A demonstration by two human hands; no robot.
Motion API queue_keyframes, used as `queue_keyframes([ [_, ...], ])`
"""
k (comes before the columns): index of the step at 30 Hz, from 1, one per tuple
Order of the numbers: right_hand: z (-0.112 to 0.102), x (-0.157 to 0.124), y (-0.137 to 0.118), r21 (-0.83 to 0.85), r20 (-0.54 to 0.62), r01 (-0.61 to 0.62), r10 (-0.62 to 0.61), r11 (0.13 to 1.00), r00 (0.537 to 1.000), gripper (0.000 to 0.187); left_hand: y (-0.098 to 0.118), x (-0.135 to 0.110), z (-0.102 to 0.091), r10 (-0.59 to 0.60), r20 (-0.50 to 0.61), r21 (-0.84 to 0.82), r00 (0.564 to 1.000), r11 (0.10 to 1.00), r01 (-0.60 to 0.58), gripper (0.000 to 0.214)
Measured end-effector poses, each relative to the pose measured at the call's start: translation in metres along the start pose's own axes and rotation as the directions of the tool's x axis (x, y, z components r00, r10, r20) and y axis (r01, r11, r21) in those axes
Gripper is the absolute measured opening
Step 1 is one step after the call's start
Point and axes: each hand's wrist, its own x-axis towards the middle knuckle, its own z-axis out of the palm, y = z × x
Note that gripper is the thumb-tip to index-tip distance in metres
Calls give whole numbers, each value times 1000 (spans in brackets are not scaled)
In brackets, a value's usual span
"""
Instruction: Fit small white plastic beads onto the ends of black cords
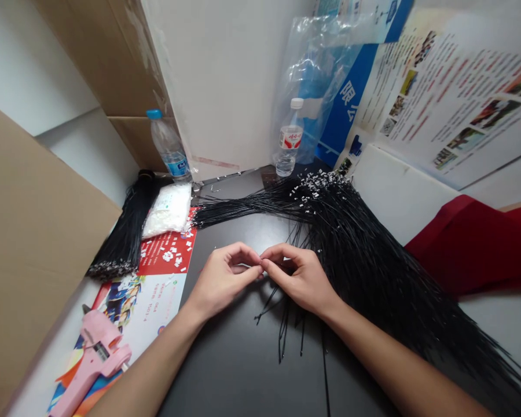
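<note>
The left hand and the right hand meet above the black table top, both curled into a pinch with their fingertips almost touching. Between the fingertips sits a small pale piece, too small to make out exactly; whether a cord runs through it cannot be told. Loose black cords lie on the table just near the hands. A large fan of black cords spreads just right of the right hand, running from far to near right, and its far end is crowded with small white tips. On the left, a second bundle of black cords lies with its white-tipped end pointing near. Just beside it rests a plastic bag of white pieces, partly on a red printed sheet scattered with more white pieces. Nearer on the left, a pink hot glue gun lies on a colourful leaflet. At the far edge stand a water bottle with a blue cap and a water bottle with a white cap, the second before a crumpled clear plastic bag. A printed poster rises far right, a red cloth lies right, and a cardboard panel stands left
</note>
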Motion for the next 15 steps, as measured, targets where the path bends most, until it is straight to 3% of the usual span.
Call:
queue_keyframes([
  [4, 0, 0, 0, 78, 0, -57, 57, 995, 998, 14, 2, 2, -2, -53, 33, -116, 998, 992, 56, 42],
  [7, 0, 0, 1, 12, -28, -17, 17, 1000, 999, 14, 4, 2, -3, -107, 56, -113, 993, 987, 112, 39],
  [10, -4, -1, 3, -196, -33, 163, -173, 967, 984, 12, 3, 2, -3, -161, 107, -142, 981, 974, 175, 36],
  [12, -6, -2, 3, -314, 8, 306, -319, 899, 948, 14, 1, 2, -4, -171, 144, -200, 975, 960, 198, 32],
  [15, -10, -1, 5, -376, 55, 399, -410, 836, 910, 17, -3, 1, -6, -181, 159, -277, 971, 935, 220, 27],
])
